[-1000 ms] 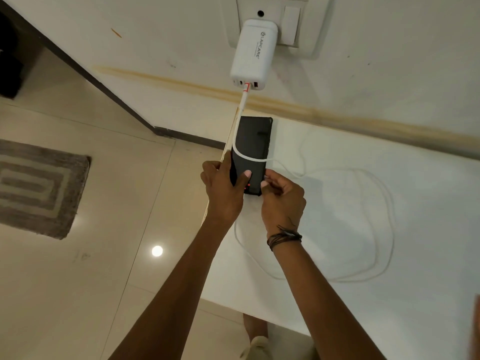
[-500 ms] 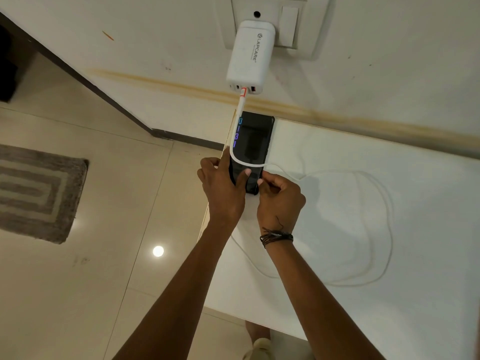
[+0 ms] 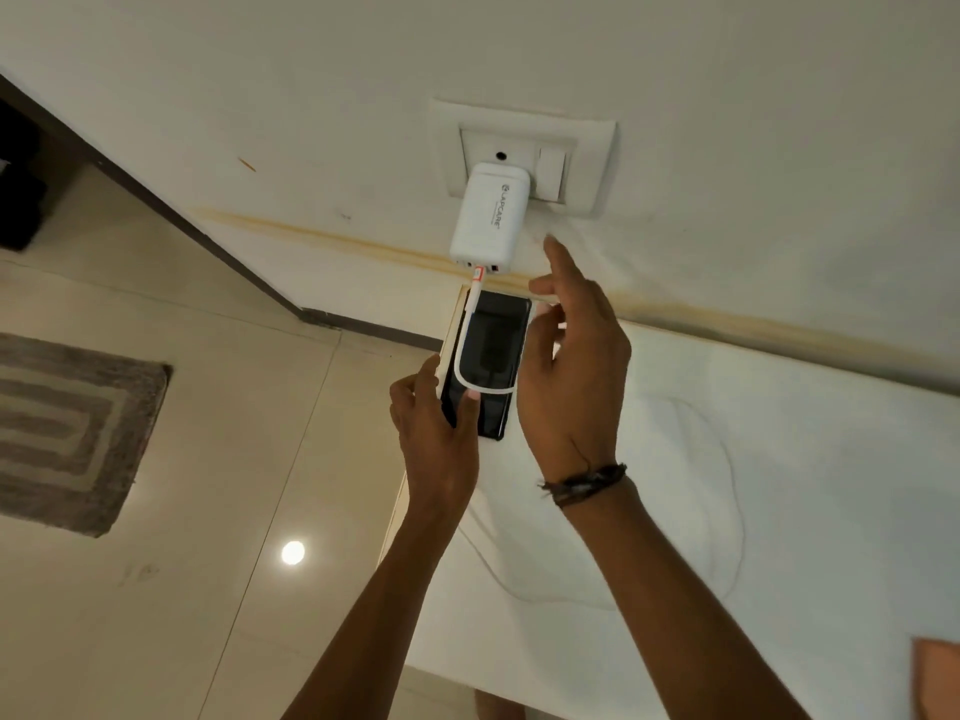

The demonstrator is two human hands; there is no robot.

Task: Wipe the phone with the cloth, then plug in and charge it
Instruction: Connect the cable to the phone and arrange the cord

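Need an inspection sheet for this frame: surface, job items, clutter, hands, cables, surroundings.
Surface: white table against the wall, bare apart from the items below.
Job's things: black phone lies flat at the table's left edge, screen dark; white charger plugged into the wall socket plate; no cloth identified.
Clutter: orange-brown object cut off at the lower right corner, unidentifiable.
Hands: left hand grips the phone's near left corner; right hand raised, index finger pointing toward the switch.
Cables: white cable runs from the charger, crosses the phone, loops over the table.
Surroundings: tiled floor, grey rug.
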